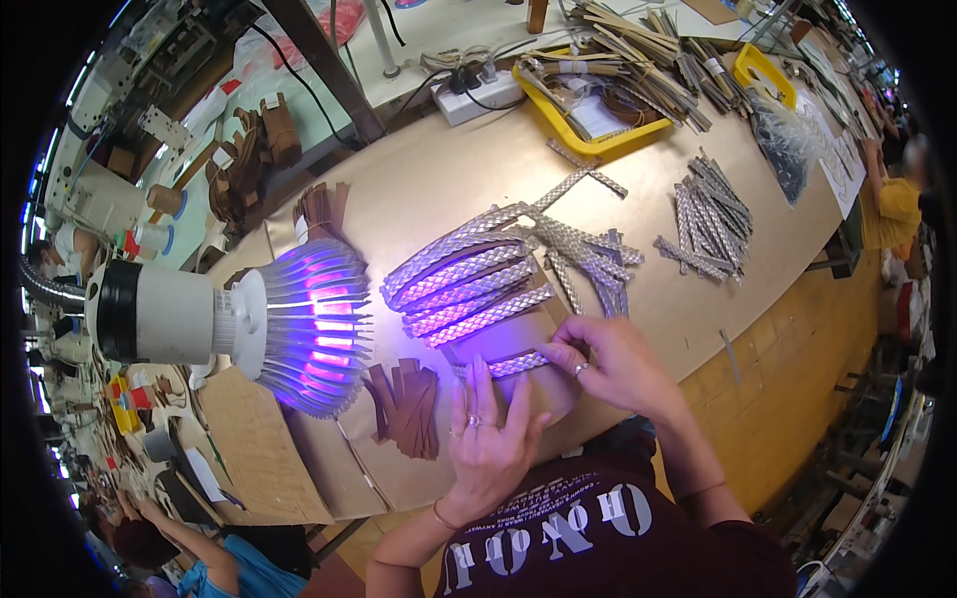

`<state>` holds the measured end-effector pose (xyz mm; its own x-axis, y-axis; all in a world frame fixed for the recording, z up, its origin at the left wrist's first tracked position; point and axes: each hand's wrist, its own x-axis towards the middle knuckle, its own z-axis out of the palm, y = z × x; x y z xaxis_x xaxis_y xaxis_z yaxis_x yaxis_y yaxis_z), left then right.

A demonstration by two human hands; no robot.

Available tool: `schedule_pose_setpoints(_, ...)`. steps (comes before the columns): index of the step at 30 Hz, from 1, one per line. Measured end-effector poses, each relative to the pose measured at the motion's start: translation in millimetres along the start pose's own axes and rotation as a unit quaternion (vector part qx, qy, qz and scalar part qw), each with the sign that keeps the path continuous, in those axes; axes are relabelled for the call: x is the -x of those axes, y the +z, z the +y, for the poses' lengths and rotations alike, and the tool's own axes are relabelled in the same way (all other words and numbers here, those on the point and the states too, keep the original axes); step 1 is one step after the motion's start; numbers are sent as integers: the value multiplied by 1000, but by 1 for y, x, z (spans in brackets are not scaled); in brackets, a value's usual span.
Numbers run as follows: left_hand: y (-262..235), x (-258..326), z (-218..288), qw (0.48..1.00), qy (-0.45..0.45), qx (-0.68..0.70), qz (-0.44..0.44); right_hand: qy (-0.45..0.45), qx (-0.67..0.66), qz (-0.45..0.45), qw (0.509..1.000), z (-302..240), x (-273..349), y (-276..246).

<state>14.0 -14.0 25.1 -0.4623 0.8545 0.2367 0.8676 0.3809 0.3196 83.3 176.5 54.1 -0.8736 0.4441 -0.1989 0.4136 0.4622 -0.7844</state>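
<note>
A silver braided strap [518, 365] lies flat on the cardboard-covered table [439, 169] right in front of me. My left hand [488, 434] presses its fingers flat on the strap's near end. My right hand [613, 364] pinches the strap's right end between thumb and fingers. Just beyond, several more braided straps [469, 284] lie side by side under violet light from a finned lamp [299, 324] on my left.
A heap of loose braided straps [588, 254] and another pile [713, 214] lie further right. Brown leather pieces [409, 409] sit near my left hand. A yellow tray [598, 100] of strips and a power strip [478, 95] are at the back. Other people work around the table's edges.
</note>
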Motion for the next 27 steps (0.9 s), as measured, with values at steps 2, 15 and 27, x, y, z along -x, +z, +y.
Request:
schedule_pose_setpoints(2,0,0,-1,1000,6,-16,-2,6,6,-5,1000,0,1,0)
schedule_pose_setpoints(15,4,-4,-8,998,42,-43,4,9,-13,-1,1000,3,-5,5)
schedule_pose_setpoints(27,22,3,-12,997,34,15,62,25,16,-90,995,7,-16,-4)
